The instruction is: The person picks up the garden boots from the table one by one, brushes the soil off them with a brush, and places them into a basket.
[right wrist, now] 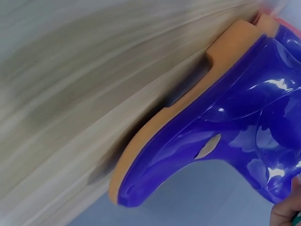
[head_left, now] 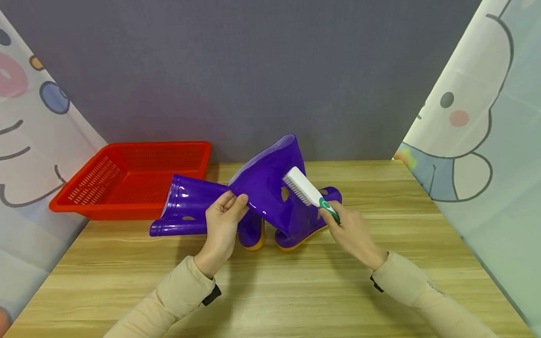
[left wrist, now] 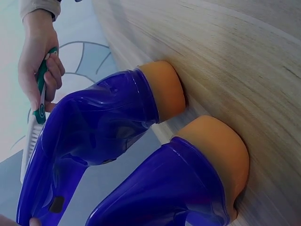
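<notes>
A purple rain boot (head_left: 264,184) with an orange sole stands on the table, its shaft bent over to the left. My left hand (head_left: 221,225) pinches the rim of that shaft between thumb and fingers. In my right hand (head_left: 350,231) is a scrub brush (head_left: 304,185) with a white head and green grip, bristles facing the shaft and right up against it. A second purple boot (head_left: 193,199) is just left of the first, its shaft flopped leftward behind my left hand. Both orange heels (left wrist: 162,89) show on the table in the left wrist view.
A red plastic basket (head_left: 120,211) with slotted sides stands at the back left, partly behind the second boot's shaft. Along the back of the wooden table (head_left: 284,298) runs a grey panel (head_left: 267,64). Cartoon-print curtains (head_left: 488,131) hang at both sides.
</notes>
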`<control>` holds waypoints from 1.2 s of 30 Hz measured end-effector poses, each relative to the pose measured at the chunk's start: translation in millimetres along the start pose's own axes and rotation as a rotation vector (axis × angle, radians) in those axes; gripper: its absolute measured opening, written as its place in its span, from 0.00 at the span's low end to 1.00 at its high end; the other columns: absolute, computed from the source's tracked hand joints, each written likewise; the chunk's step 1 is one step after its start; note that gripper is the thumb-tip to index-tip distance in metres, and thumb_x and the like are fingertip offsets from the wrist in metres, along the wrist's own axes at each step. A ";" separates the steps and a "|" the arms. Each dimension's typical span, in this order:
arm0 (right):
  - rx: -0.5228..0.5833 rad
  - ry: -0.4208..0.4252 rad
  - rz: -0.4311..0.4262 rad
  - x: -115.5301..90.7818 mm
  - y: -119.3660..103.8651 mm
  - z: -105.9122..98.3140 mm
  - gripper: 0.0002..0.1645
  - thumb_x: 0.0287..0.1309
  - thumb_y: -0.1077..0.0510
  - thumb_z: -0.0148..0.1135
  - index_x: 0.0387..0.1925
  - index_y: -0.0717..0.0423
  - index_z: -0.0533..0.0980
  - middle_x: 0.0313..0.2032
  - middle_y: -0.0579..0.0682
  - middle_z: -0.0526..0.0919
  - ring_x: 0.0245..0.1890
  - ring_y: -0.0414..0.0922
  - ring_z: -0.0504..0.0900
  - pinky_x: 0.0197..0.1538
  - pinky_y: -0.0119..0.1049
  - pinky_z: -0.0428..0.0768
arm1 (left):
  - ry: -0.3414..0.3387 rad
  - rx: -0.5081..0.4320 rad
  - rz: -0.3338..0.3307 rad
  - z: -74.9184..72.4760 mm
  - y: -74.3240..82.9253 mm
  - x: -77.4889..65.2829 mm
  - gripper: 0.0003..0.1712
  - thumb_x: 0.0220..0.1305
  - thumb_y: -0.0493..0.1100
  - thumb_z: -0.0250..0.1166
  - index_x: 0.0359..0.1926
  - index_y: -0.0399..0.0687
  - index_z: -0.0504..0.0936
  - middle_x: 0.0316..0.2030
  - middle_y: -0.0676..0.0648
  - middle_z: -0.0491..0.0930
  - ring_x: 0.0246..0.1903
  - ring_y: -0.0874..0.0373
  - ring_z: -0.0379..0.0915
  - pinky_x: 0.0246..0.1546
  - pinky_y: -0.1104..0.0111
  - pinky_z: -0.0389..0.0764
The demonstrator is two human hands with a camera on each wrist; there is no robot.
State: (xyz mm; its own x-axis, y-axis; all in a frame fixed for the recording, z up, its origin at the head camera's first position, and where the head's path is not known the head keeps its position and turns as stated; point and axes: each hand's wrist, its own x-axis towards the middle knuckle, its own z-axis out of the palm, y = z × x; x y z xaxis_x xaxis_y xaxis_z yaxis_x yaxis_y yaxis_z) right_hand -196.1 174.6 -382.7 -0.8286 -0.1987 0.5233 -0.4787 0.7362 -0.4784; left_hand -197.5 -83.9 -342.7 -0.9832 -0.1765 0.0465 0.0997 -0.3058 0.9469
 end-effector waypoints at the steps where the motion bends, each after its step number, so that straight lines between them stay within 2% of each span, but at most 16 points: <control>1: 0.000 0.000 -0.002 1.0 -1.3 1.2 0.09 0.62 0.55 0.54 0.32 0.57 0.75 0.15 0.40 0.61 0.14 0.32 0.56 0.16 0.26 0.57 | 0.000 -0.001 0.002 0.2 0.0 0.0 0.17 0.60 0.32 0.59 0.50 0.30 0.74 0.27 0.57 0.80 0.33 0.68 0.79 0.44 0.70 0.80; 9: -0.017 -0.003 -0.018 0.7 -1.0 9.7 0.10 0.56 0.60 0.60 0.37 0.64 0.78 0.15 0.43 0.67 0.13 0.32 0.59 0.15 0.25 0.60 | -0.003 -0.001 0.005 0.7 0.7 -0.9 0.16 0.60 0.32 0.60 0.49 0.30 0.74 0.27 0.57 0.80 0.32 0.67 0.79 0.44 0.70 0.80; 13: -0.036 -0.010 -0.011 -0.1 -0.7 8.4 0.10 0.55 0.60 0.62 0.37 0.64 0.78 0.15 0.44 0.68 0.13 0.33 0.59 0.15 0.25 0.60 | -0.003 0.004 0.004 -0.3 0.6 -1.3 0.16 0.60 0.32 0.60 0.49 0.30 0.74 0.26 0.57 0.80 0.32 0.67 0.78 0.44 0.70 0.80; 23: -0.095 -0.017 -0.056 -1.8 -1.9 -2.5 0.11 0.53 0.60 0.64 0.36 0.64 0.79 0.14 0.44 0.70 0.11 0.31 0.55 0.12 0.25 0.57 | -0.003 -0.005 0.003 -1.6 -1.6 -1.8 0.17 0.60 0.31 0.59 0.50 0.29 0.74 0.27 0.57 0.81 0.33 0.67 0.79 0.44 0.69 0.80; 30: -0.130 -0.031 -0.039 -6.0 -2.2 -7.1 0.12 0.53 0.59 0.64 0.38 0.64 0.79 0.16 0.44 0.73 0.12 0.33 0.59 0.14 0.25 0.60 | -0.011 -0.016 0.010 -3.4 -4.2 -2.3 0.17 0.60 0.30 0.59 0.50 0.29 0.74 0.28 0.57 0.81 0.33 0.67 0.79 0.45 0.69 0.80; 36: -0.130 -0.027 -0.038 -9.5 -1.0 -8.4 0.08 0.53 0.60 0.63 0.34 0.61 0.79 0.18 0.45 0.73 0.13 0.32 0.59 0.15 0.25 0.61 | -0.012 -0.012 0.013 -5.4 -6.0 -2.0 0.17 0.60 0.31 0.59 0.51 0.29 0.74 0.29 0.56 0.81 0.34 0.67 0.79 0.45 0.69 0.80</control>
State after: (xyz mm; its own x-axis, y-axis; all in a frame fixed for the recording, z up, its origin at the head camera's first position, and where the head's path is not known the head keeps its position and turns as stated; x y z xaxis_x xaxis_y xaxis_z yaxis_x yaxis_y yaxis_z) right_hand -185.3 181.1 -381.3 -0.8186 -0.2444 0.5197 -0.4701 0.8049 -0.3621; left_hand -195.3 -86.7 -350.2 -0.9837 -0.1688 0.0625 0.1139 -0.3143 0.9425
